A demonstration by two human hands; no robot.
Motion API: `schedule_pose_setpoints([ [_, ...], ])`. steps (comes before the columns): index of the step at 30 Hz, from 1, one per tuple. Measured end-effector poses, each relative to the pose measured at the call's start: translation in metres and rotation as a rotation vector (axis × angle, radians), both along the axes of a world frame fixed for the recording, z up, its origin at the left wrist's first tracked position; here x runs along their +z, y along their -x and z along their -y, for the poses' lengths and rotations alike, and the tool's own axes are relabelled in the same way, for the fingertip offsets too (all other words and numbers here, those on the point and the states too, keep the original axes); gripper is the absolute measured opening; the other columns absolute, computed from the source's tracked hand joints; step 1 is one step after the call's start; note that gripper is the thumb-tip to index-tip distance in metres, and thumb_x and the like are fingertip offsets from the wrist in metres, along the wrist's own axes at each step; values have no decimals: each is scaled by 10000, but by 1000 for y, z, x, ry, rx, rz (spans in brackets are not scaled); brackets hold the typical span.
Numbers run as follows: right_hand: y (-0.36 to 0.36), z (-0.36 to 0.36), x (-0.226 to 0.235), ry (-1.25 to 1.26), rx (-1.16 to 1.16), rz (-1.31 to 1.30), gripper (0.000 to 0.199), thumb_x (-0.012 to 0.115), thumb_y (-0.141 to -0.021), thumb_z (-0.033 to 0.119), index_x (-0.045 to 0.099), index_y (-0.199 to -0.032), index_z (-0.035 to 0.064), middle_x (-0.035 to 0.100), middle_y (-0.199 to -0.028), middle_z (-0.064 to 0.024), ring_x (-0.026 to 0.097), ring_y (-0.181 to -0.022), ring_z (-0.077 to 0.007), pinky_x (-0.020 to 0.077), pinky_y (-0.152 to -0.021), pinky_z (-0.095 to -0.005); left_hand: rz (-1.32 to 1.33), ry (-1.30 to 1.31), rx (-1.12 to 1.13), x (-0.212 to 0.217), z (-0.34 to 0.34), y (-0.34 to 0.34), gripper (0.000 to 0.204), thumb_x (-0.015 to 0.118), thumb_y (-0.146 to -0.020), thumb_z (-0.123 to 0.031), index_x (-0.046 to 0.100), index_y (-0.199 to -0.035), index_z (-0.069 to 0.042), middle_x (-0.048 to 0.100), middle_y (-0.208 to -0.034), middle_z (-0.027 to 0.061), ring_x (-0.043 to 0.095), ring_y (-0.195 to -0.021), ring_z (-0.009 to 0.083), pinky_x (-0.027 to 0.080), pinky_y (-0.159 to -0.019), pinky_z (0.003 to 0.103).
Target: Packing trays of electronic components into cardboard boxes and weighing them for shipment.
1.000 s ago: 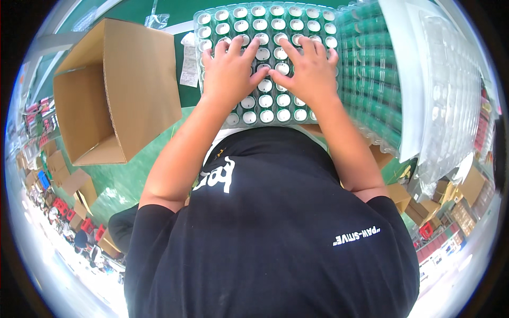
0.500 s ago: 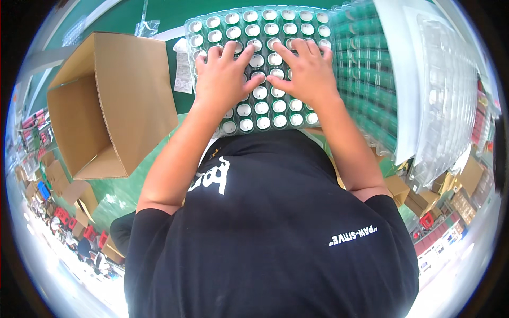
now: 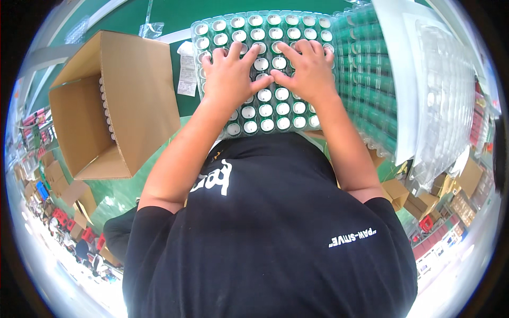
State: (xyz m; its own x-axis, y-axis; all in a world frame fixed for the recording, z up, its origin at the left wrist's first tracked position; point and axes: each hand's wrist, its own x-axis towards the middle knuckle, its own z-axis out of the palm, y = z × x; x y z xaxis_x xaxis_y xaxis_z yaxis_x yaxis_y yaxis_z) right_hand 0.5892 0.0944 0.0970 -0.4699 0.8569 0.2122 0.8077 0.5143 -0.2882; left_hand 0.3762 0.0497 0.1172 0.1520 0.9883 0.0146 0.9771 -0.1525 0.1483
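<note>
Both hands spreading flat over a clear tray full of white-topped green pieces
So the clear tray is sitting right in front of the person's body, and rows of white-topped green pieces are filling it. The left hand is lying palm down over the tray's left half, the right hand over its right half; both are fanning their fingers wide open over the tops, not closing around anything, thumbs almost meeting near the tray's middle. A paper slip is lying just beside the tray's left edge, and past it an open cardboard box is standing with more white tops showing inside. Stacked filled trays are sitting just right of the tray.
</note>
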Motion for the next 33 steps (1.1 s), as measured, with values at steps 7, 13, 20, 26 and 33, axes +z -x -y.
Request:
schedule_pose_setpoints([
  [7,-3,-2,13,66,52,88,594,789,-809,538,678,-1328,271,601,-1127,-31,538,-1177,-262,361,-1052,-586,26,-10,-60,-5,3,8,813,713,-804,-728,591,-1461,-264,576,-1307,60,543,-1148,342,387,-1035,647],
  [13,-3,-2,16,20,36,26,549,797,-813,490,714,-1299,248,579,-1180,-68,533,-1208,-286,414,-1036,-535,-37,-17,-87,-1,7,10,771,686,-852,-700,591,-1468,-247,579,-1310,62,566,-1128,302,403,-1012,600],
  [20,1,-9,31,94,86,27,479,780,-854,433,731,-1277,214,605,-1229,-85,580,-1194,-287,428,-1022,-516,10,-79,-54,9,3,12,629,739,-890,-534,652,-1362,-126,614,-1342,108,621,-1165,314,459,-1016,514],
  [26,1,-2,18,-19,111,111,486,773,-876,432,706,-1304,210,590,-1295,-82,571,-1237,-284,397,-1067,-517,51,-79,-44,5,1,16,546,739,-914,-463,677,-1317,-100,622,-1342,120,636,-1161,320,471,-1015,485],
  [33,-4,-19,17,-57,-31,42,549,766,-862,515,703,-1314,210,607,-1329,-82,552,-1284,-299,375,-1068,-545,62,-225,-29,1,-9,21,597,744,-905,-490,643,-1363,-120,590,-1397,140,576,-1259,356,438,-1062,520],
])
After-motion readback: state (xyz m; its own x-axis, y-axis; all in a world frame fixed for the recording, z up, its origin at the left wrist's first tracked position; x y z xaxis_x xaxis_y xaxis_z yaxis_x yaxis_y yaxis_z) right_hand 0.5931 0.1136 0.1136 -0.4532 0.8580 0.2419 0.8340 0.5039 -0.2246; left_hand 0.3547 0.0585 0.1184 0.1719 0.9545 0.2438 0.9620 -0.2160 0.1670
